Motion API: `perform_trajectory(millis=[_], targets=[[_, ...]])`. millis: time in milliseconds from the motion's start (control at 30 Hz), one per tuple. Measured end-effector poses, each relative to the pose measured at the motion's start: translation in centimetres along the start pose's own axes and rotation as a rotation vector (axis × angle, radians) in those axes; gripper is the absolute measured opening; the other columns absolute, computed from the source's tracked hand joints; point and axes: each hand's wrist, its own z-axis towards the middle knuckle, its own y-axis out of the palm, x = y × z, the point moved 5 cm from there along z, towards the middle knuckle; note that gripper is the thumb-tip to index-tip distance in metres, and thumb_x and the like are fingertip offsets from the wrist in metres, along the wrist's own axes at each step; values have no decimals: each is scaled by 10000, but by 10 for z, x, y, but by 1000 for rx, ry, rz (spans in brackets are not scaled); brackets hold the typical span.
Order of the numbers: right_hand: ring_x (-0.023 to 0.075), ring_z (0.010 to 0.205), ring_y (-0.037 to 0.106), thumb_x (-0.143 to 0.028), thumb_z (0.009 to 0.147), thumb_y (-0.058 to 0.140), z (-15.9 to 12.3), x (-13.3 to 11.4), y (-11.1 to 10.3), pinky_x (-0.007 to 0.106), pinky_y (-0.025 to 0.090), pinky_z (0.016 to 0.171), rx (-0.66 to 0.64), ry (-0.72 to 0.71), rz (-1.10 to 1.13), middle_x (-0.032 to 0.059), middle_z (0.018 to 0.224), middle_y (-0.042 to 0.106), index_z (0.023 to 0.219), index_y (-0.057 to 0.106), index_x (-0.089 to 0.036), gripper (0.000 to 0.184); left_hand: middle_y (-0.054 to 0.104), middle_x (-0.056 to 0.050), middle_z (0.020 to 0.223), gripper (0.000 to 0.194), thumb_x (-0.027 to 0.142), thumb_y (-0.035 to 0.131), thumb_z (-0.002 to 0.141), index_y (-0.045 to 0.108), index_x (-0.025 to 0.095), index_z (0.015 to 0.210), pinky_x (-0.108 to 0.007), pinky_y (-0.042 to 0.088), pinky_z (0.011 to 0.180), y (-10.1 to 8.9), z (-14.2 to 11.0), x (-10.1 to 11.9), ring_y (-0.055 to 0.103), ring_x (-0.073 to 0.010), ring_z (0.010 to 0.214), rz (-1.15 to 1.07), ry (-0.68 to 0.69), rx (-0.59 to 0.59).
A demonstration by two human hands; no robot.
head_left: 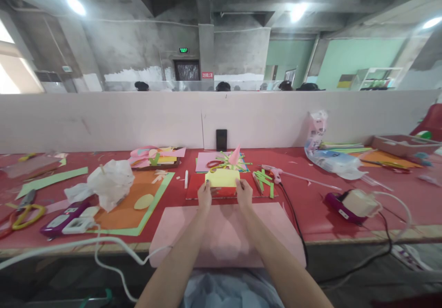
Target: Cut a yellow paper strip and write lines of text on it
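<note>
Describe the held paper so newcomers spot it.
On the red table, find the pink sheet at the near edge. Beyond it, the left hand and right hand hold the yellow paper: one pale rectangle, unlike the narrow green strips to its right.

phone (221,140) behind paper (223,177), glue gun (276,174) r, scissors (26,201) far l, tray (402,148) far r

One yellow card (223,178), perhaps three scissors (26,201).

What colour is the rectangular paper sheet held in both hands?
The rectangular paper sheet is pale yellow, best seen in the head view.
</note>
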Motion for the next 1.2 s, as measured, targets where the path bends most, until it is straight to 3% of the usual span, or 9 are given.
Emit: perform_trajectory(millis=[200,333,467,700,1000,1200], targets=[[109,405,401,-627,713,503,1,2,-2,234,331,437,17,32,25,-54,421,419,716,558,-168,462,613,-2,520,321,464,458,820,523,149,819,-299,489,502,1,-2,-2,643,-204,513,-22,-17,-11],[95,379,373,-620,660,571,4,14,2,233,344,421,3,160,220,-83,403,358,737,563,-170,456,623,-24,512,366,480,419,823,552,139,807,-301,478,498,1,-2,1,623,-196,495,31,8,-34],[77,387,363,-577,636,631,4,22,12,234,391,453,-64,230,422,-87,420,365,682,531,-183,409,625,-17,517,370,520,483,768,542,159,718,-273,439,449,0,-2,1,555,-154,411,70,27,-55],[79,377,395,-550,606,672,4,20,9,222,326,399,-54,200,381,-67,422,438,599,493,-185,406,643,-57,545,522,636,471,707,578,129,643,-246,409,446,7,-2,-3,565,-143,435,-52,-101,-203],[62,354,319,-491,595,721,4,22,7,217,285,379,19,265,504,-98,376,363,571,448,-198,401,694,-89,668,376,459,471,755,613,114,710,-229,425,469,15,-8,-1,622,-154,526,-86,-169,-303],[53,390,321,-487,583,732,3,18,7,191,314,386,-1,358,720,-103,456,362,706,516,-201,379,709,-70,754,258,333,579,653,609,132,812,-236,447,490,20,-13,-1,634,-159,556,-36,-98,-353]])
